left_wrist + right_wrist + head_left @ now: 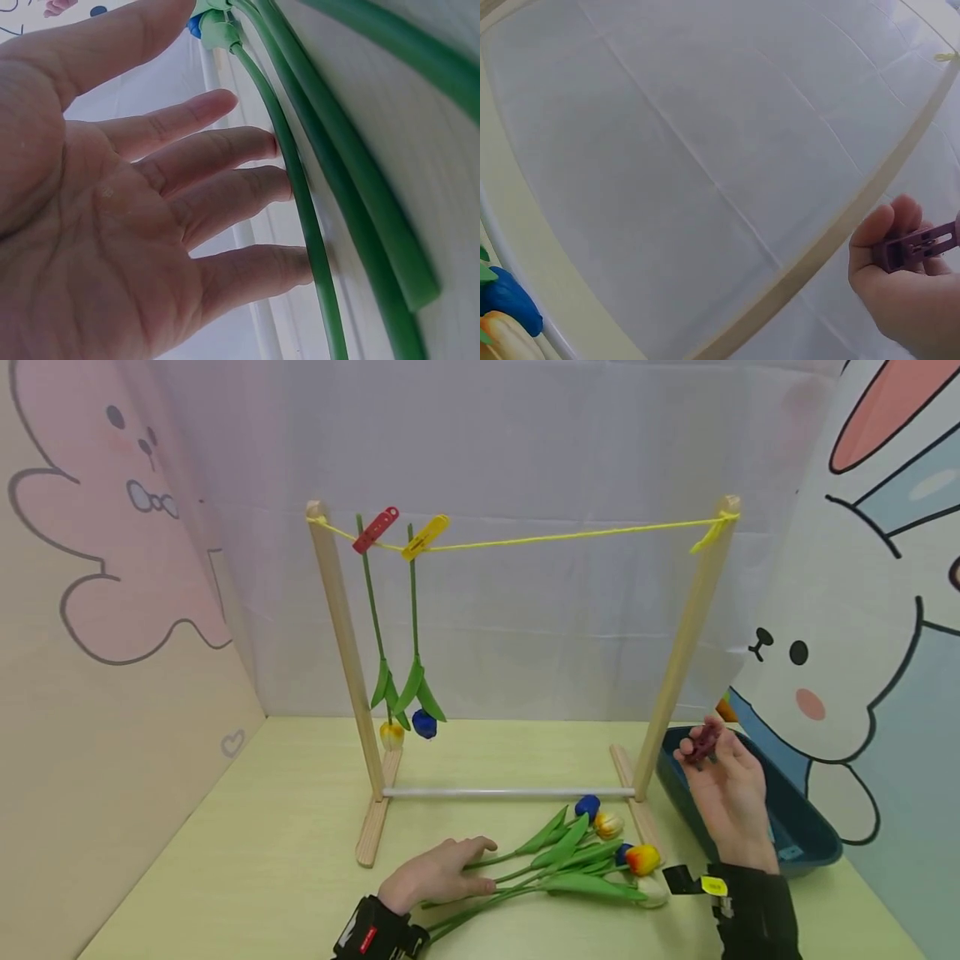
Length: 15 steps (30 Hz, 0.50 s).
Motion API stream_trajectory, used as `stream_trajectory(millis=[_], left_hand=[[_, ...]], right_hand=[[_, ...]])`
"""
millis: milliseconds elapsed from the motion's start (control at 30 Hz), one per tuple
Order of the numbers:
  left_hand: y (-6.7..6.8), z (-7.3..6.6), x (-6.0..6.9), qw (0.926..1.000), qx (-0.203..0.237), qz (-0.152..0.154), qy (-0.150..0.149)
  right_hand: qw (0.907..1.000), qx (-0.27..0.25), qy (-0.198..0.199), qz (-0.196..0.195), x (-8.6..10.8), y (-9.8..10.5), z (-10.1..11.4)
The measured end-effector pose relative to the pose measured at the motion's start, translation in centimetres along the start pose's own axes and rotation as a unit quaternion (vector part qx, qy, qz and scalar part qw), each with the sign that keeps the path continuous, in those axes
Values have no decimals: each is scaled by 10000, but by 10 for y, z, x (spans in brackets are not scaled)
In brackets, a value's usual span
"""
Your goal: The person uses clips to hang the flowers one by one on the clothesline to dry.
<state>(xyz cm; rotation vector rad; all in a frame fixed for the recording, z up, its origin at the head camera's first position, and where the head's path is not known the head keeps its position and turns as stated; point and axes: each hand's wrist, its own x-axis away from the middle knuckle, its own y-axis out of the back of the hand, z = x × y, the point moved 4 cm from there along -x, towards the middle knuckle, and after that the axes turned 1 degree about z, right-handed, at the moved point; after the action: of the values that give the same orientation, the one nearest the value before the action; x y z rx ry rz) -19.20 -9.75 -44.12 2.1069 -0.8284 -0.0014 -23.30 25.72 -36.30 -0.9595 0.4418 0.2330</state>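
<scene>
My right hand (pixel 727 793) pinches a dark purple clothespin (pixel 703 742) above the rim of a dark teal basin; the right wrist view shows the clothespin (pixel 915 246) between thumb and fingers. Low at the front, my left hand (pixel 442 870) reaches with extended fingers to the stems (pixel 300 180) of artificial tulips, its fingertips at the nearest stem. The bunch of tulips (pixel 570 860) lies on the table, with blue, yellow-orange and white heads pointing right. Two more tulips hang head down from a yellow string (pixel 555 537), one under a red clothespin (pixel 375 530), the other under a yellow clothespin (pixel 425 537).
A wooden frame has a left post (pixel 347 652), a right post (pixel 686 647) and a white crossbar (pixel 510 792) low between them. Its feet rest on the pale yellow table (pixel 225 860). The teal basin (pixel 817 852) stands at the right, beside a rabbit-printed panel.
</scene>
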Motion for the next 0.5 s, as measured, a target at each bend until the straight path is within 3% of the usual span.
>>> stream_trajectory(millis=[200,500], left_hand=[[0,-1,-1,9999,-113,-65,-45],[-2,1,-4,9990,-327,-263,-167]], right_hand=[[9985,-351,-266,338,-3,-1,-6],[9943,-965,-427,129,1,5,-7]])
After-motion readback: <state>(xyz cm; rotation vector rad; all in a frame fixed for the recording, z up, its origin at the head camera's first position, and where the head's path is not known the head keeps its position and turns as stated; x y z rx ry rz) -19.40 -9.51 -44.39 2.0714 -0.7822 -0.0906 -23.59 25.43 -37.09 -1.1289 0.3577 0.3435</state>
